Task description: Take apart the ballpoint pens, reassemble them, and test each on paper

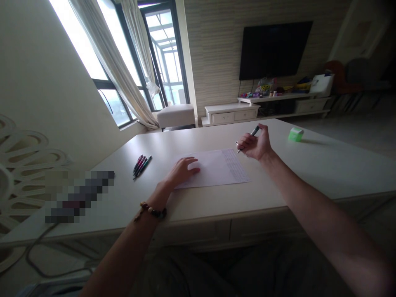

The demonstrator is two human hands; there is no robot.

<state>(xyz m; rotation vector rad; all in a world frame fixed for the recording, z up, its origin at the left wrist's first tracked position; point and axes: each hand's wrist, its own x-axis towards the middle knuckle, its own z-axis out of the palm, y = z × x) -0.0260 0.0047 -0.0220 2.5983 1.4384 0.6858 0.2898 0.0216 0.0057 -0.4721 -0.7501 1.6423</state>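
A sheet of white paper (213, 167) lies on the table, with rows of small writing along its right side. My left hand (184, 170) rests on the paper's left part, fingers apart and holding nothing; a beaded bracelet circles that wrist. Raised just past the paper's right edge, my right hand (254, 144) grips a dark pen (255, 130) in its curled fingers, thumb at the upper end. The pen's tip points down and left, close to the written side; whether it touches the surface I cannot tell.
Several pens (142, 166) lie bunched on the white table (198, 206) left of the paper. A green and white box-like item (296, 134) stands at the right. A pixelated object (82, 198) with a cable occupies the left edge. A stool (175, 115) stands beyond the table.
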